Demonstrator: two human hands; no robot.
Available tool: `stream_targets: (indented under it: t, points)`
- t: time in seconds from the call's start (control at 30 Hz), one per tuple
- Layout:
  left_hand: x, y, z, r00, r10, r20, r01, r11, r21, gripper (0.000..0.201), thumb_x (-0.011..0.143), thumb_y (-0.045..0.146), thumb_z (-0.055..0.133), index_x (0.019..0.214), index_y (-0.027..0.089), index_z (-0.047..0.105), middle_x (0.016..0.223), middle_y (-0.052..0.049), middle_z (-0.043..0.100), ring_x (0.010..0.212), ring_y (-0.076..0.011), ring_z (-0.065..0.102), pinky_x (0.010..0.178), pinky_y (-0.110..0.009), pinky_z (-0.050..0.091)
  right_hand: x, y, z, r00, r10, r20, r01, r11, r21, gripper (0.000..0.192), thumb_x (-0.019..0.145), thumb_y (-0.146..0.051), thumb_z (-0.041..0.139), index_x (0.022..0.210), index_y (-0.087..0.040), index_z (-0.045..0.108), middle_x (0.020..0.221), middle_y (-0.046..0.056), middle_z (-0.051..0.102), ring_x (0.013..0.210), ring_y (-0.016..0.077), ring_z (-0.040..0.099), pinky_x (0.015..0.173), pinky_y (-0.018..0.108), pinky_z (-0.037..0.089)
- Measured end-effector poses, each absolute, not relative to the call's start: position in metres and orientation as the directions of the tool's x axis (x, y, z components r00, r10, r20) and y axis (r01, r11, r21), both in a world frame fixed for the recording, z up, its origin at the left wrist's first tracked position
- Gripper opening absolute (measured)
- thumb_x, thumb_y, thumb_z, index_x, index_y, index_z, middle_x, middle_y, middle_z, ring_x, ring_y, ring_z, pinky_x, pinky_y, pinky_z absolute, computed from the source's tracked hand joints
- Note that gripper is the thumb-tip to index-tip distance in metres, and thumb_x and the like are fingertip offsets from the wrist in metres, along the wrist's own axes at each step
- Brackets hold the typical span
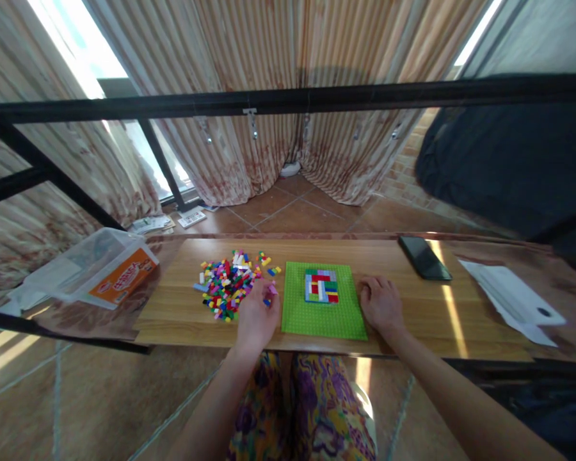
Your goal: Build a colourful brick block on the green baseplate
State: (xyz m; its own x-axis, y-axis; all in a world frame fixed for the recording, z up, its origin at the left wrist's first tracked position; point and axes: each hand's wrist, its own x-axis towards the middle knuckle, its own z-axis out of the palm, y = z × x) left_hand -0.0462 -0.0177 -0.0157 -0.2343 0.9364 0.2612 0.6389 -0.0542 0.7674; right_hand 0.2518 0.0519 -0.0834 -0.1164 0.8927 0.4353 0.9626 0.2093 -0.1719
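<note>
Left hand (256, 315) pinches pink brick (271, 290) beside brick pile (226, 284). Right hand (381, 303) rests loosely curled, empty, touching green baseplate (322, 317) edge on wooden table (413, 307).

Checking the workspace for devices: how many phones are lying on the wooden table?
1. A black flat phone lies on the wooden table, far right of the green baseplate; the white paper might hide more.

The orange label (123, 279) on the clear plastic box (87, 261) at the left end of the table has some white and red words on it, but they look too small and blurry to read.
</note>
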Motion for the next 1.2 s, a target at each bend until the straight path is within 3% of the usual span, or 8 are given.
stream_targets:
  t: [0.17, 0.37, 0.77, 0.93, 1.2]
  points:
    - [-0.018, -0.013, -0.030, -0.148, 0.969, 0.199, 0.410, -0.123, 0.904, 0.013, 0.081, 0.014, 0.052, 0.090, 0.020, 0.058, 0.080, -0.001, 0.068, 0.075, -0.0139, 0.067, 0.071, -0.026, 0.053, 0.250, 0.051, -0.081, -0.115, 0.893, 0.435, 0.959, 0.214, -0.185, 0.019, 0.084, -0.015, 0.044, 0.090, -0.018, 0.062, 0.090, 0.010, 0.061, 0.086, 0.0231, 0.049, 0.082, 0.036, 0.037]
    - [-0.010, 0.002, -0.040, -0.112, 0.968, 0.226, 0.411, -0.162, 0.897, 0.019, 0.080, 0.011, 0.053, 0.093, 0.019, 0.065, 0.090, -0.004, 0.071, 0.082, -0.0151, 0.067, 0.079, -0.030, 0.054, 0.247, 0.049, -0.078, -0.097, 0.899, 0.427, 0.956, 0.203, -0.210, 0.020, 0.084, -0.015, 0.043, 0.091, -0.017, 0.061, 0.093, 0.010, 0.062, 0.090, 0.0238, 0.050, 0.083, 0.037, 0.037]
    - [0.008, 0.032, -0.030, 0.104, 0.955, 0.279, 0.695, -0.270, 0.666, 0.024, 0.087, 0.014, 0.051, 0.104, 0.020, 0.066, 0.097, -0.006, 0.071, 0.088, -0.0182, 0.066, 0.083, -0.033, 0.051, 0.246, 0.049, -0.077, -0.073, 0.908, 0.413, 0.960, 0.177, -0.219, 0.018, 0.085, -0.014, 0.044, 0.090, -0.018, 0.061, 0.093, 0.010, 0.061, 0.090, 0.0233, 0.050, 0.083, 0.035, 0.037]
    - [0.009, 0.044, -0.030, 0.218, 0.937, 0.272, 0.752, -0.339, 0.565, 0.018, 0.088, 0.016, 0.052, 0.088, 0.021, 0.068, 0.088, -0.003, 0.069, 0.081, -0.0165, 0.063, 0.079, -0.030, 0.049, 0.246, 0.050, -0.078, -0.081, 0.902, 0.424, 0.954, 0.193, -0.228, 0.018, 0.084, -0.013, 0.044, 0.089, -0.018, 0.061, 0.092, 0.009, 0.061, 0.089, 0.0233, 0.049, 0.083, 0.036, 0.037]
    - [0.008, 0.048, -0.043, 0.195, 0.906, 0.375, 0.736, -0.388, 0.555, 0.019, 0.088, 0.016, 0.052, 0.082, 0.020, 0.070, 0.088, -0.004, 0.064, 0.085, -0.0163, 0.059, 0.080, -0.030, 0.048, 0.246, 0.049, -0.078, -0.089, 0.903, 0.420, 0.953, 0.201, -0.229, 0.017, 0.084, -0.013, 0.045, 0.089, -0.019, 0.060, 0.092, 0.009, 0.062, 0.091, 0.0231, 0.050, 0.083, 0.036, 0.037]
